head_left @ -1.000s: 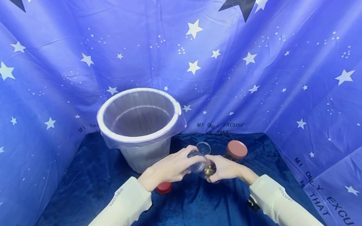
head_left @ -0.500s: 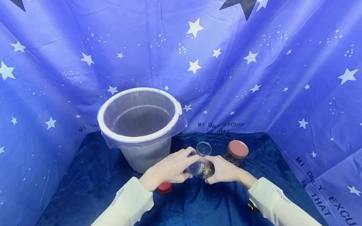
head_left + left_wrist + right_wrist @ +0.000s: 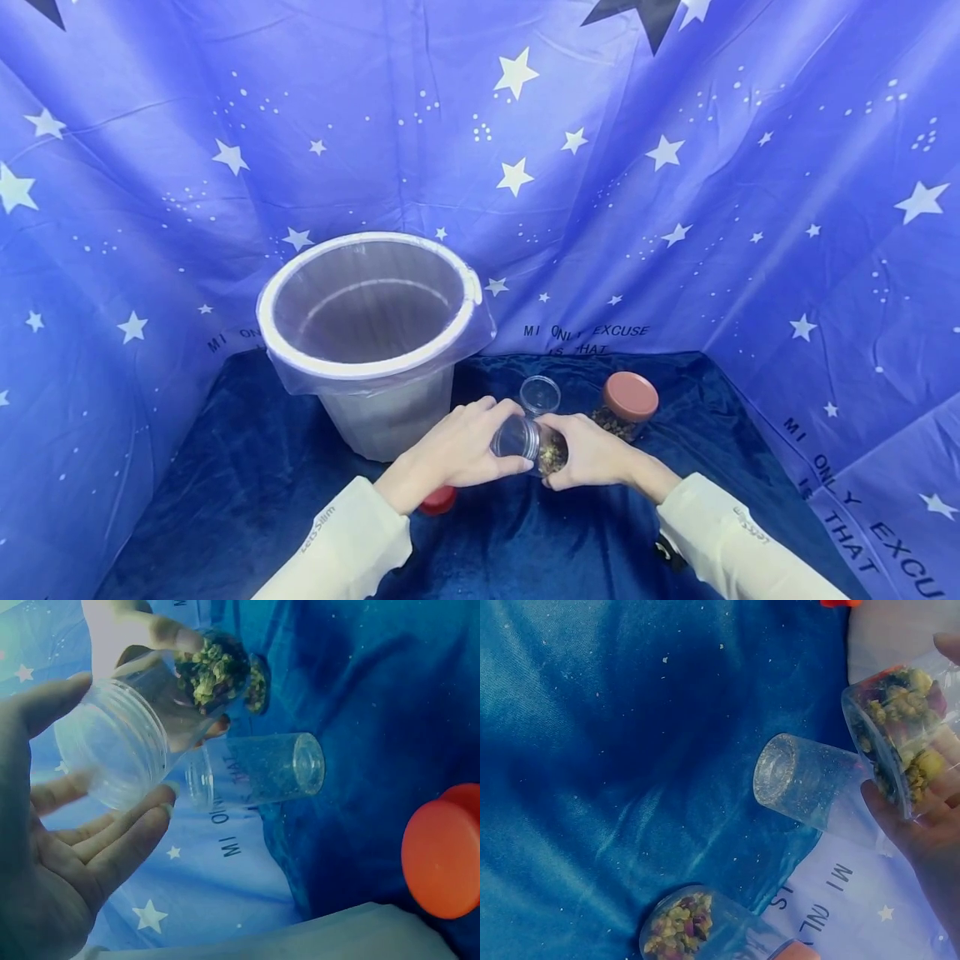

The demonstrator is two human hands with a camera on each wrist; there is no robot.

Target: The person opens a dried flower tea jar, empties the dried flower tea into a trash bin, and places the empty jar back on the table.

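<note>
Both hands hold one clear open jar (image 3: pixel 527 442) tipped on its side above the blue cloth. My left hand (image 3: pixel 459 450) grips the threaded mouth end, its fingers (image 3: pixel 124 836) curled under the rim of the jar (image 3: pixel 112 750). My right hand (image 3: pixel 594 454) grips the base end, where dried flowers (image 3: pixel 900 724) are heaped. A red lid (image 3: pixel 437 499) lies on the cloth under my left wrist and also shows as the red lid (image 3: pixel 442 851).
A white bucket (image 3: pixel 285 333) with a clear liner stands at the back left. Behind the hands are an empty clear jar (image 3: pixel 540 393) and a flower-filled jar with a pink lid (image 3: pixel 628 397). Starred blue fabric walls in three sides.
The held jar has tipped nearer to level and shifted slightly left, its open mouth turning toward the bucket side. Both hands keep their grip.
</note>
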